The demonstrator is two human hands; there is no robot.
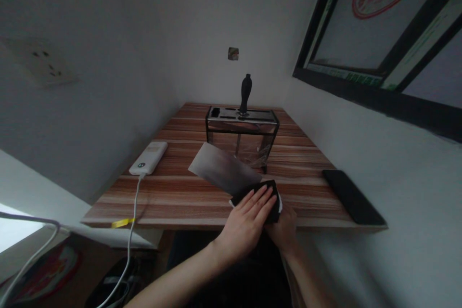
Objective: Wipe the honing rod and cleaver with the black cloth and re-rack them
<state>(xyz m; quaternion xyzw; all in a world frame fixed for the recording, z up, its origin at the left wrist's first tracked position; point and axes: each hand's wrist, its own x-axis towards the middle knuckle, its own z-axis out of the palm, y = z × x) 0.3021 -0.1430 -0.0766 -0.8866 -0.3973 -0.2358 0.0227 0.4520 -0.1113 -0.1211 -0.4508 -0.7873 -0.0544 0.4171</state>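
Note:
My left hand (249, 219) presses a folded black cloth (271, 185) with a white edge onto the near part of a broad cleaver blade (224, 168). Its fingers lie together over the cloth. Behind the cloth, my right hand (283, 228) is closed at the cleaver's handle end, and the handle itself is hidden. The blade points up and to the left, above the table's front half. Just beyond it stands a knife holder (234, 129) with a black frame and clear sides. One tool with a black handle (246, 94) stands upright in a slot of its top.
On the striped wooden table (173, 202), a white power bank (148, 158) with a white cable (135, 202) lies at the left. A black phone (353, 197) rests near the right edge. Walls enclose the table, with a framed picture (361, 82) at the right.

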